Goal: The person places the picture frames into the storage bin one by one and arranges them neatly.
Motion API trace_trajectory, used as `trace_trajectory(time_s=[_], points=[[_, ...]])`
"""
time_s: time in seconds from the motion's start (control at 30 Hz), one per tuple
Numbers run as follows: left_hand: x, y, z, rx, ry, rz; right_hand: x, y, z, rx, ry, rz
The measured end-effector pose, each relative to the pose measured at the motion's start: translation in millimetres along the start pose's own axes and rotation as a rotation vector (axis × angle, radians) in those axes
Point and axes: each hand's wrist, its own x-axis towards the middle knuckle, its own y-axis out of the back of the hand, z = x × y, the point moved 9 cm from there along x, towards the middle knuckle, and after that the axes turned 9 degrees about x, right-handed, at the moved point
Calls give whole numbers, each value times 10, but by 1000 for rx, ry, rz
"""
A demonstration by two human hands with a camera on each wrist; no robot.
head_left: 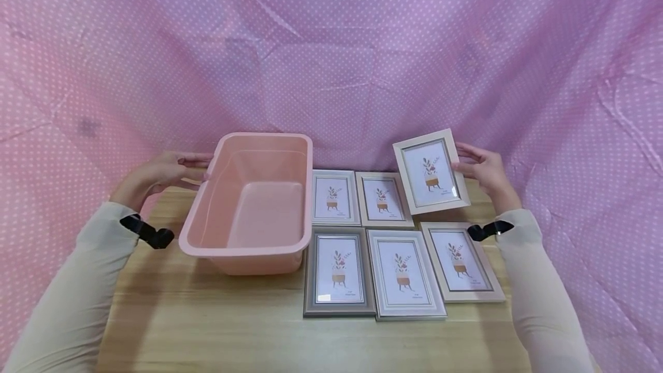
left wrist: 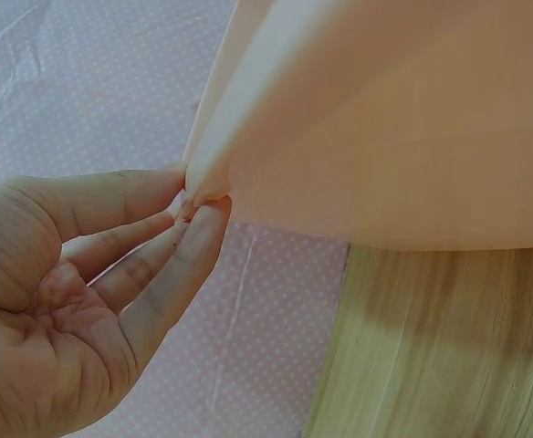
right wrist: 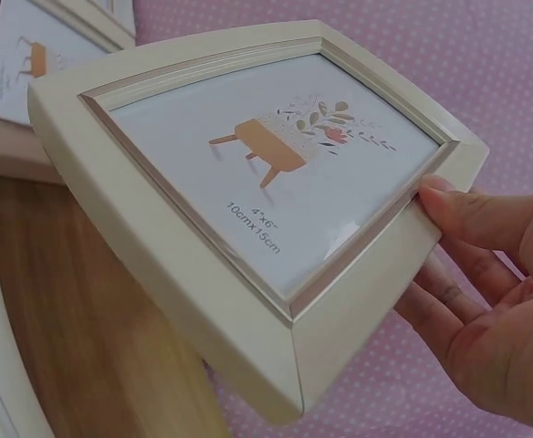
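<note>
My right hand (head_left: 486,171) pinches the right edge of a cream picture frame (head_left: 431,171), thumb on its front and fingers behind. That frame is raised and tilted above the table; the right wrist view shows its plant picture and the print 4"x6". With thumb and fingertips, my left hand (left wrist: 111,265) pinches the rim of a pink plastic basin (head_left: 246,252) on its left side. The basin appears tilted toward me, and nothing lies inside it. Between the basin and the held frame, other picture frames (head_left: 339,272) lie face up in two rows.
Beside the basin are a white frame (head_left: 332,197) and a cream frame (head_left: 384,199) at the back. A silvery-white frame (head_left: 406,274) and another cream frame (head_left: 461,262) lie in front. Pink dotted cloth (head_left: 331,73) hangs behind the wooden table (head_left: 233,327).
</note>
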Motion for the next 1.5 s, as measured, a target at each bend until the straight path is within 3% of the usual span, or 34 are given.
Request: trace_trajectory(time_s=[0.23,0.53,0.8,1.2,1.5], points=[[-43,8,-44,2,5,6,-44,-135,-155,104,84,-23],[-62,0,-42,-11,6,13,-89,-327,-254,225,129,-17],[-51,-31,-84,-26,1,6,-100,-602,-352,301,182,-67],[-21,-38,-74,-23,5,18,0,-1036,-418,297,199,-111],[1,3,-52,-98,10,38,106,-1399,-542,243,184,-109]])
